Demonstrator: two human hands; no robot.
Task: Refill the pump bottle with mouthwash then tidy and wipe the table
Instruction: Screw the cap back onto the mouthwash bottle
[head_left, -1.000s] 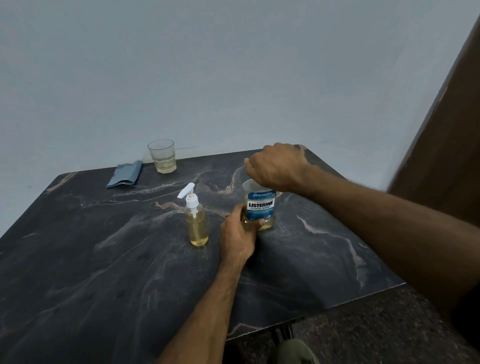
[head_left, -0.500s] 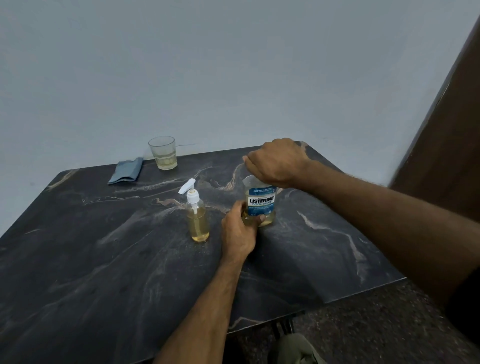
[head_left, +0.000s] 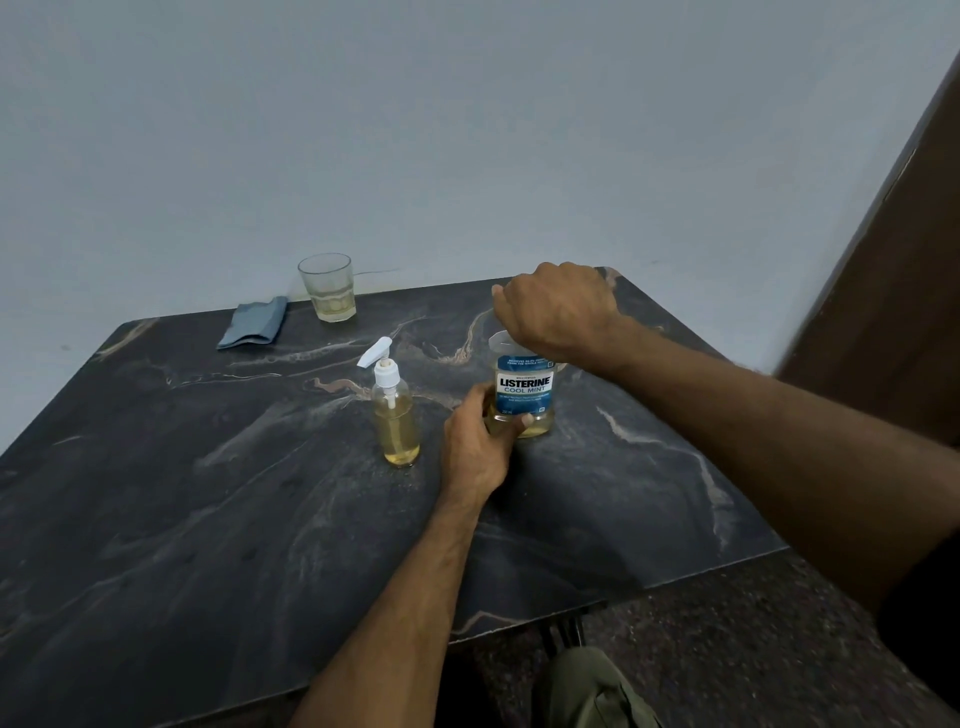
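Left hand (head_left: 475, 447) has its grip wrapped around the base of the mouthwash bottle (head_left: 523, 395), thumb across the front just under the blue label, pinning it upright on the bench (head_left: 208, 519). Right hand (head_left: 558, 306) comes over from three o'clock, fingers curled down on the very top of that bottle, grip clenched around the cap area; the cap itself is hidden under the knuckles, so whether it is on or off, I cannot tell. A little yellowish liquid shows at the bottom of the bottle, below the label.

Just beside the left hand, at nine o'clock from it, stands the pump bottle (head_left: 395, 410), upright, clear, holding pale amber liquid up to near its shoulder, white pump head fitted with the nozzle pointing towards ten o'clock. It stands near the mouthwash bottle but apart from it.

Further out, at eleven o'clock near the far edge of the bench, a glass tumbler (head_left: 328, 287) with a shallow layer of pale liquid. Just beside it at nine o'clock lies a folded blue cloth (head_left: 253, 323). The bench top is dark with pale marble veining, set against a plain light wall (head_left: 467, 130).
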